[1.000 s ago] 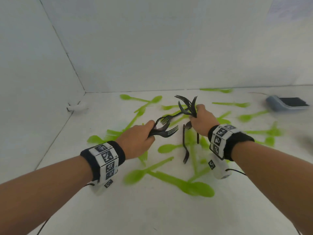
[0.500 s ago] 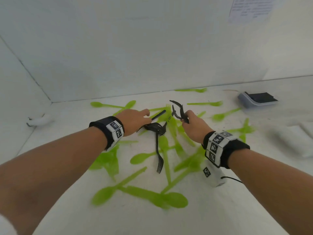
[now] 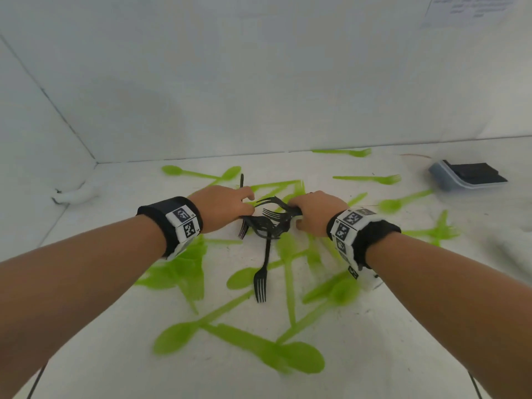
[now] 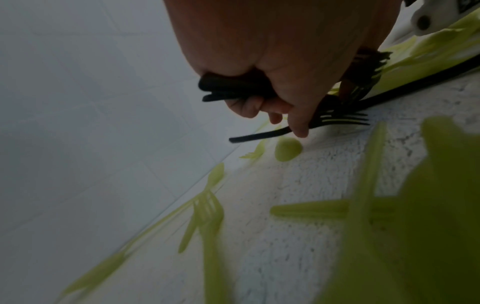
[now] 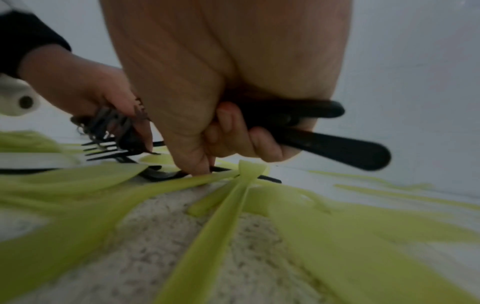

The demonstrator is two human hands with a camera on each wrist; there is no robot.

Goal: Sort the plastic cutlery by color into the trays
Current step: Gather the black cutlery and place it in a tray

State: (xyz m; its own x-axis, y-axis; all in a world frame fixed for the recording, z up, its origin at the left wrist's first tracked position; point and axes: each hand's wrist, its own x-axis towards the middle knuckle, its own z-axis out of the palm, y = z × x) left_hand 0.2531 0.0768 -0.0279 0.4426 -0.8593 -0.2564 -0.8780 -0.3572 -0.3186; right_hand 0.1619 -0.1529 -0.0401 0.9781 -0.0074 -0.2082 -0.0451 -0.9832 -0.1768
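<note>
I'm gathering the black forks off the counter (image 3: 403,355). My left hand (image 3: 221,207) and right hand (image 3: 316,214) each have fingers curled round a bundle of them, mid-counter among green cutlery (image 3: 288,355). One black fork (image 3: 263,272) lies just nearer; I judge that's next, then the tray (image 3: 466,175) far right.

The left hand (image 3: 223,207) and the right hand (image 3: 315,214) hid the handles of the black forks (image 3: 270,221) they gripped, so their number could not be told. Green cutlery (image 5: 337,236) near the wrist cameras was blurred. The printed sheet (image 3: 472,8) far right was cut off and unreadable.
</note>
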